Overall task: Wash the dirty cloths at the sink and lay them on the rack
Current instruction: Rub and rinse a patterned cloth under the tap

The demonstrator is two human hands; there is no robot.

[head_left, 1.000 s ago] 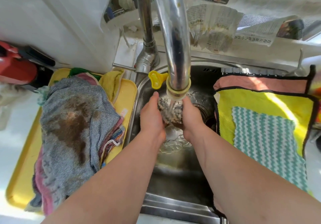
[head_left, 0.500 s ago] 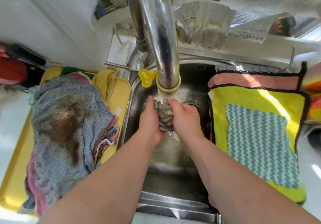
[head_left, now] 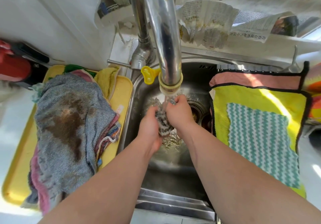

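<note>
Over the sink [head_left: 173, 170], under the running faucet [head_left: 167, 38], both grips are curled round one wet grey-and-white cloth [head_left: 163, 122]: left hand [head_left: 149, 128] low, right hand [head_left: 179, 113] higher. Stained cloths [head_left: 69, 119] lie heaped on the yellow tray [head_left: 122, 91] beside the sink.

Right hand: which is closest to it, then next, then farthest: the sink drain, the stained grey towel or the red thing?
From the right hand, gripping the wet cloth:
1. Sink drain, just to its right.
2. Stained grey towel, left on the yellow tray.
3. Red thing, far left by the wall.
</note>
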